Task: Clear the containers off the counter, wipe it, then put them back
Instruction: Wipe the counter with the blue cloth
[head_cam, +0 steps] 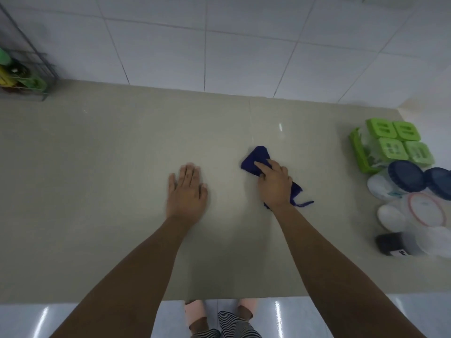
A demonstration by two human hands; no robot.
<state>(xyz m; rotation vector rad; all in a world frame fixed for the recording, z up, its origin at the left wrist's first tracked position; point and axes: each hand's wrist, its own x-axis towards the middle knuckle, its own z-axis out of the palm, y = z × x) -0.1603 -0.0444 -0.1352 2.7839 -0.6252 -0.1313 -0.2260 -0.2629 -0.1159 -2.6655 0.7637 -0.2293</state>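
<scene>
Wiping mid-table, our right hand (274, 185) presses the cloth (258, 159) flat; left hand (186, 191) lies open, bracing us; containers (400, 172) wait crowded at the right edge.

Arms: bare, no sleeves showing
Left hand (186, 191): bare, nothing worn
Right hand (275, 184): bare, nothing worn
Trousers (231, 324): black and white stripes
Slippers (192, 313): pink

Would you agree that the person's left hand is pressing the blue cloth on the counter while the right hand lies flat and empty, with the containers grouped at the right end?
Not quite: the hands are swapped. In the head view the right hand presses the blue cloth on the counter, while the left hand lies flat and empty. The containers are indeed grouped at the right end.
</scene>
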